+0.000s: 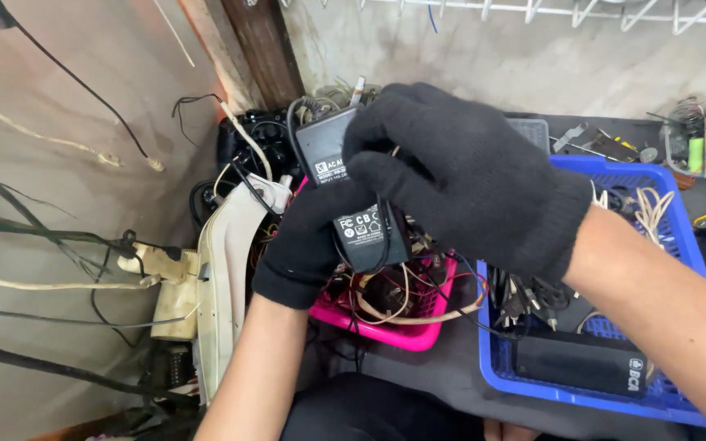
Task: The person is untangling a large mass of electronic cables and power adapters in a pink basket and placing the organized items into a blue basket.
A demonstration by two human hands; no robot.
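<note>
While both gloved hands grasp black adapter [353, 192] at frame centre | left hand [308, 241] underneath | right hand [459, 175] over top | white-printed rectangular labels face up | pink basket [406, 327] below | blue basket [663, 192] right

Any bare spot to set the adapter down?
Bare dark tabletop between the pink basket and blue basket, and behind the blue basket. Both baskets are crowded with cables; clutter at the left wall.

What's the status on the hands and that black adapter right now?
Left hand and right hand, both gloved, grip the black power adapter over the pink basket. Blue basket beside. Nothing blocking.
</note>
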